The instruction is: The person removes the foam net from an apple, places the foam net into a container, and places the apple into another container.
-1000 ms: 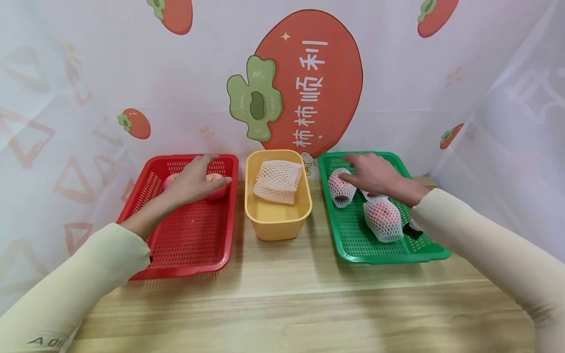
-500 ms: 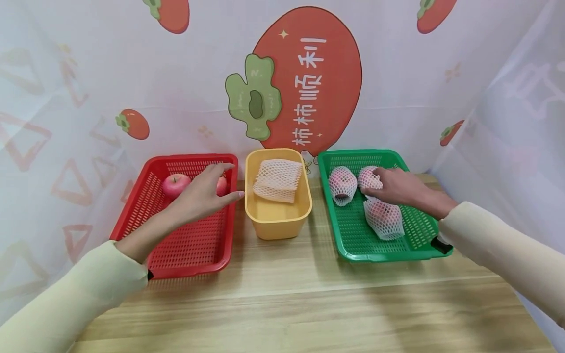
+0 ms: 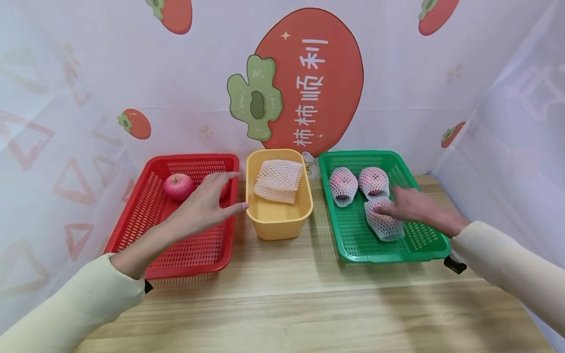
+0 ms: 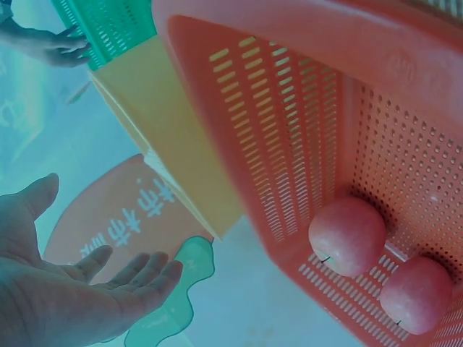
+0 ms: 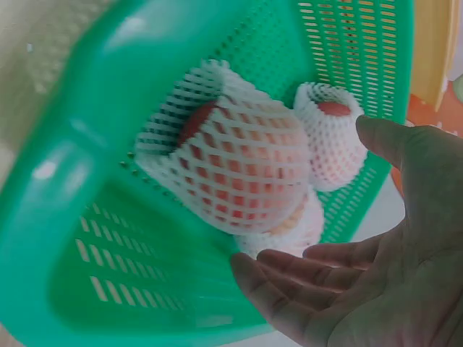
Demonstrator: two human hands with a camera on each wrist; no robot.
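My left hand (image 3: 207, 206) hovers over the red basket (image 3: 194, 269), fingers and thumb spread, holding nothing. Below it at the back of that basket are two bare red apples (image 3: 178, 187); both show fully in the left wrist view, the second apple (image 4: 417, 295) beside the first. In the green basket (image 3: 379, 257) lie three apples in white foam nets: one at back left (image 3: 343, 185), one to its right (image 3: 374, 180) and a nearer netted apple (image 3: 385, 228). Above the nearer one is my right hand (image 3: 412, 208), thumb and fingers apart, apparently not gripping it.
Between the baskets stands a yellow bin (image 3: 278, 230) with white foam netting (image 3: 279, 181) inside. All three containers are on a wooden table (image 3: 282, 304). A white curtain (image 3: 185, 78) with persimmon prints hangs behind and at the sides.
My right hand has moved from the back of the green basket toward the front right, uncovering the back netted apples. My left hand has shifted slightly right and nearer, uncovering the left bare apple.
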